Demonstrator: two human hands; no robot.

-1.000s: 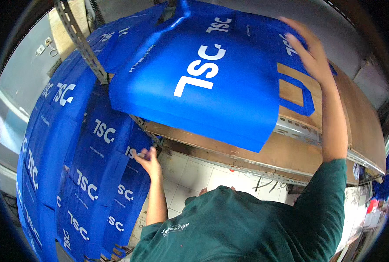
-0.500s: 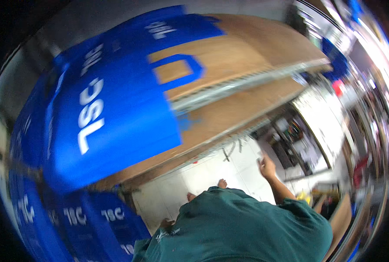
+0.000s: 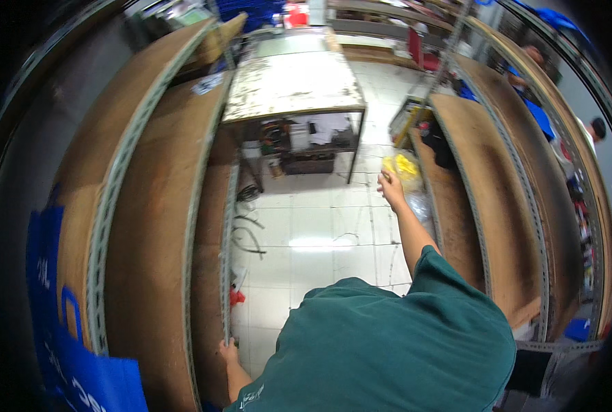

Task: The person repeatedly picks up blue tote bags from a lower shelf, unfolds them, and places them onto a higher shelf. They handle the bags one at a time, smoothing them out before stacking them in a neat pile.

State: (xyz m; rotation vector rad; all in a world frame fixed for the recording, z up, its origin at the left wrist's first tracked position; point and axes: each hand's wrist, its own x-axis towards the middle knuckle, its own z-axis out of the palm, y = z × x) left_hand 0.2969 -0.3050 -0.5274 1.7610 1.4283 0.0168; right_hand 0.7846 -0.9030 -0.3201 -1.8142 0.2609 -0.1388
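Between wooden shelves [image 3: 151,206], left hand [image 3: 229,351] beside metal edging [image 3: 226,288], right hand [image 3: 392,190] above tiles [image 3: 316,223]

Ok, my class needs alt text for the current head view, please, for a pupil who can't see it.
A person in green stands between wooden shelves, right hand stretched out, left hand near a metal shelf edge. A white-topped table stands ahead.
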